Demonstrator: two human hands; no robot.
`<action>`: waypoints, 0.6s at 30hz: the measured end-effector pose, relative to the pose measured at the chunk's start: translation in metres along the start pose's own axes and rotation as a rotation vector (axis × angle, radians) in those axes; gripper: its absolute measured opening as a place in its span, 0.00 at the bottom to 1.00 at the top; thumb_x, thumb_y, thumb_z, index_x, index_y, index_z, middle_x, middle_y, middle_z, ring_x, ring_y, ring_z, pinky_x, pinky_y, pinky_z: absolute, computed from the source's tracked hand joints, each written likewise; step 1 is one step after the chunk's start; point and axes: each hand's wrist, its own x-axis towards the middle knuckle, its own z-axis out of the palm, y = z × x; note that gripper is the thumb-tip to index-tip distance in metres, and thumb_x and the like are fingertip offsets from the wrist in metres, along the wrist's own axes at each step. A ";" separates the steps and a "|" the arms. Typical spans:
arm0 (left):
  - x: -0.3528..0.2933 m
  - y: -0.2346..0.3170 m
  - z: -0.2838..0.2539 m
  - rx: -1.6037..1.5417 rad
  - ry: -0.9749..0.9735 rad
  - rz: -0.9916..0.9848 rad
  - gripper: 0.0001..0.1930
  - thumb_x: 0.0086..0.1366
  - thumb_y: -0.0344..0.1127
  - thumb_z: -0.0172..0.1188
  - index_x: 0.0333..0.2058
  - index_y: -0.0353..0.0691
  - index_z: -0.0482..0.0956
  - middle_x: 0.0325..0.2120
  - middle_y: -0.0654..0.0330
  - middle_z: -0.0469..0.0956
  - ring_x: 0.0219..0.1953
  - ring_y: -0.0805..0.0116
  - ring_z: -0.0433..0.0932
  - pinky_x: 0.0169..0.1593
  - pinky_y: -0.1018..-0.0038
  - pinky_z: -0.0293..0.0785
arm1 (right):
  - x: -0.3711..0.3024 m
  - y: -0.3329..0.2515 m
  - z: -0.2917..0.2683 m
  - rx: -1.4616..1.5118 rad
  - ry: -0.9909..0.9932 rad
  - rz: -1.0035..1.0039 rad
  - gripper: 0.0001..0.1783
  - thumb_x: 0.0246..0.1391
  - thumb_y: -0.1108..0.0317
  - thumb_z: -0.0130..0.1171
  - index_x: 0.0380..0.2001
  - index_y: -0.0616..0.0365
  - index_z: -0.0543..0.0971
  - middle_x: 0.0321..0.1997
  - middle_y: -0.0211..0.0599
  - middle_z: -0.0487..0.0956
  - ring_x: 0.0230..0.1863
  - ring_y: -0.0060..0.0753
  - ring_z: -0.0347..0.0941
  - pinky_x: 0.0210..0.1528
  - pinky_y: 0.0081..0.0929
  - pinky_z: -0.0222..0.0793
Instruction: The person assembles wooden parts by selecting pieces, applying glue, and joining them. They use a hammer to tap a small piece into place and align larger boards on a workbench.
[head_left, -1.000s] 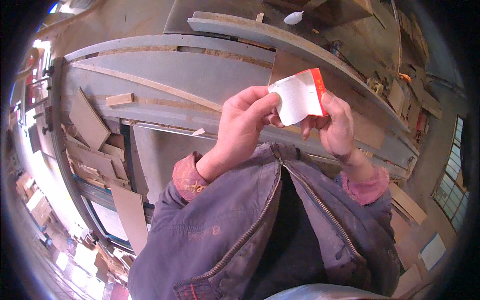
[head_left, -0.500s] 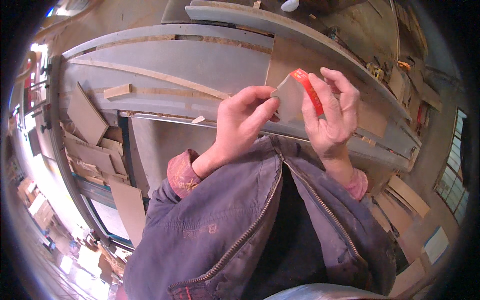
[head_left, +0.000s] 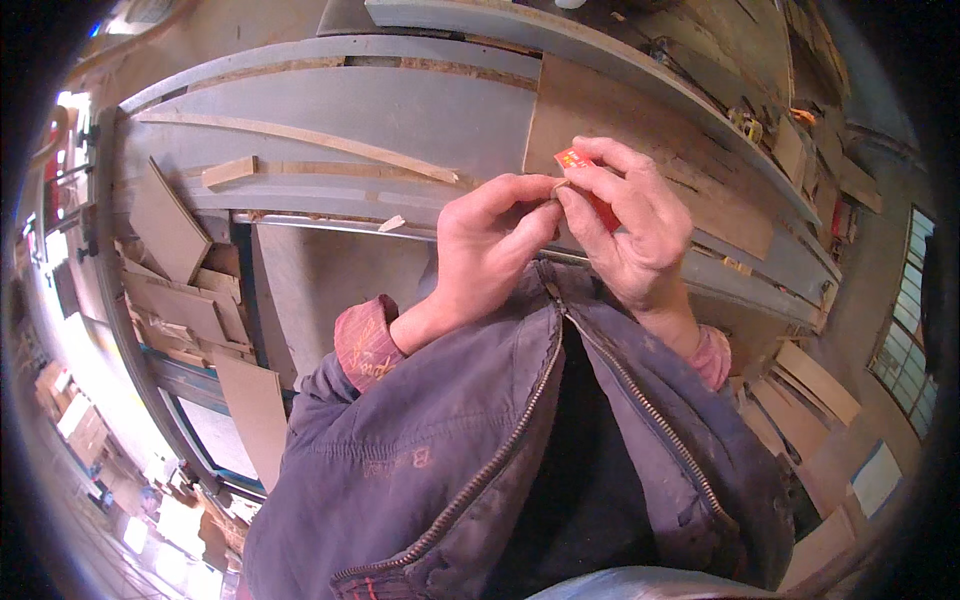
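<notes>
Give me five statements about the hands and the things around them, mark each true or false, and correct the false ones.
1. The right hand holds a red card. True.
2. The left hand lies flat on the grey surface. False: it is raised, thumb and forefinger pinched together at the card.
3. A long, thin wooden strip lies on the grey surface. True.
4. The dark jacket is zipped shut along its whole length. False: the two zip edges of the jacket spread apart.
5. A short wooden block lies to the left of both hands. True.
</notes>
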 end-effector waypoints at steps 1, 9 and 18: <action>-0.002 -0.001 0.000 0.023 0.000 -0.003 0.11 0.71 0.22 0.63 0.50 0.29 0.84 0.40 0.62 0.86 0.42 0.78 0.81 0.48 0.79 0.78 | -0.001 -0.003 0.002 -0.006 -0.015 0.032 0.12 0.52 0.76 0.75 0.40 0.59 0.86 0.51 0.43 0.85 0.40 0.38 0.85 0.39 0.29 0.83; -0.010 -0.005 -0.005 -0.219 0.014 -0.157 0.10 0.71 0.24 0.64 0.49 0.28 0.83 0.38 0.59 0.86 0.38 0.76 0.83 0.44 0.77 0.81 | -0.008 -0.014 0.005 0.403 -0.095 0.398 0.04 0.63 0.76 0.66 0.40 0.64 0.85 0.47 0.43 0.86 0.43 0.28 0.85 0.43 0.23 0.81; -0.016 -0.009 -0.006 -0.210 0.043 -0.140 0.09 0.70 0.23 0.65 0.48 0.27 0.83 0.37 0.60 0.86 0.38 0.77 0.83 0.43 0.77 0.82 | -0.012 -0.011 0.009 0.547 -0.118 0.441 0.05 0.67 0.76 0.62 0.42 0.65 0.84 0.49 0.39 0.85 0.44 0.23 0.82 0.43 0.22 0.80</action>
